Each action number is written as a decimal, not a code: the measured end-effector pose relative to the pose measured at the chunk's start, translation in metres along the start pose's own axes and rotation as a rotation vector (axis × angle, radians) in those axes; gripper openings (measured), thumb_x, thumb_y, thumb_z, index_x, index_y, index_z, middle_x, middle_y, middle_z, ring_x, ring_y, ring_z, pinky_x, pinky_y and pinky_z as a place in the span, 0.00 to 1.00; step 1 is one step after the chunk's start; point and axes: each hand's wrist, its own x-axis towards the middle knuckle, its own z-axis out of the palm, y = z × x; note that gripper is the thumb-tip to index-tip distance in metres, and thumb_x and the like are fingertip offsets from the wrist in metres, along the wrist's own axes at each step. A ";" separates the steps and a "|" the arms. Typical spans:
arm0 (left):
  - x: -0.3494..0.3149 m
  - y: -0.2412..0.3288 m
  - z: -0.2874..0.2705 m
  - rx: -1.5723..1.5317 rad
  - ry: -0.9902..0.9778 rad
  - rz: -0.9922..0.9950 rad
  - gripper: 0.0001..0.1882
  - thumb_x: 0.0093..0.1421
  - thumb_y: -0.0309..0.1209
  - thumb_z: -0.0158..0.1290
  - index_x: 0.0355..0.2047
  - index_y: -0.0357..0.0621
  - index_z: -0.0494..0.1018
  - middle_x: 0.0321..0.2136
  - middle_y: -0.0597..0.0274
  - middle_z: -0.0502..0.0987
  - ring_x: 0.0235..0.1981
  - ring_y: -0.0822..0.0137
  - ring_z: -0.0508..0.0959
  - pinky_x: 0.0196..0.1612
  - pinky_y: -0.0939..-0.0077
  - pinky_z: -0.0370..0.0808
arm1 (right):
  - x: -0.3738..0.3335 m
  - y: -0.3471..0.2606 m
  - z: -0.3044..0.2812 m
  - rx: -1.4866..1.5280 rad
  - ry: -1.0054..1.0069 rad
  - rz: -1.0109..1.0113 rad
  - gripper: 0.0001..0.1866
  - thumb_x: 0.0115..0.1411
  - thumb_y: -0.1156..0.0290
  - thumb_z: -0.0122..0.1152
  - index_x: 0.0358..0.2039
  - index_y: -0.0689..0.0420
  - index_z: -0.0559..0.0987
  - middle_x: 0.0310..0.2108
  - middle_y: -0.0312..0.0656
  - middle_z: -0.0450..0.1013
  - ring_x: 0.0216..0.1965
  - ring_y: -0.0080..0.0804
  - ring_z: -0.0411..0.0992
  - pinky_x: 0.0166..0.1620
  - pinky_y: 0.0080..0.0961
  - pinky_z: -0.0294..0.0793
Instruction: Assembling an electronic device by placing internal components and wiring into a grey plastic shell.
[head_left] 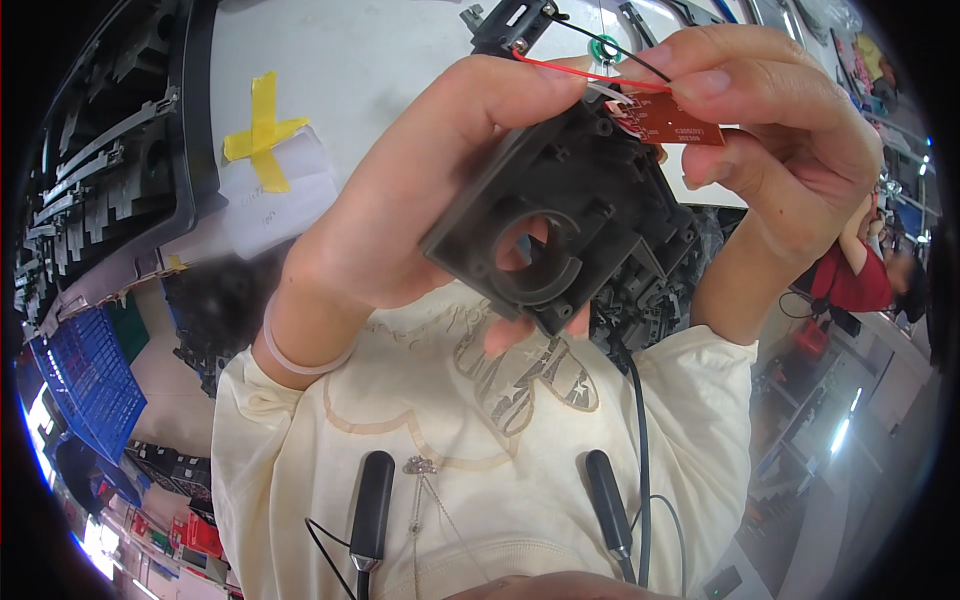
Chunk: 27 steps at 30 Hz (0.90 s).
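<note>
My left hand [430, 150] is closed around a black plastic housing [560, 210] that has a round opening near its lower corner. Some of its fingertips show beneath the housing. A small red-brown circuit board [680, 122] sits at the housing's upper right edge, with red, black and white wires running to it. My right hand [780, 130] pinches this board or its wires between thumb and fingers. Past my left thumb, the red and black wires lead to a black bracket-like part [512, 28]. A small green ring-shaped part [604, 48] lies beyond the housing.
A black tray [195, 110] with several black parts stands on the left of the white table [340, 60]. Yellow tape [265, 135] crosses a paper [290, 200]. More black parts [640, 300] lie behind the housing. A blue basket [90, 380] is lower left; another person [858, 265] is at right.
</note>
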 end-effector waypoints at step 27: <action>-0.009 0.000 -0.012 0.006 -0.006 -0.130 0.32 0.68 0.49 0.24 0.61 0.35 0.51 0.51 0.23 0.63 0.17 0.53 0.78 0.10 0.78 0.73 | -0.009 0.013 0.031 0.167 0.455 0.079 0.15 0.54 0.76 0.66 0.41 0.66 0.77 0.39 0.54 0.75 0.41 0.40 0.76 0.46 0.31 0.77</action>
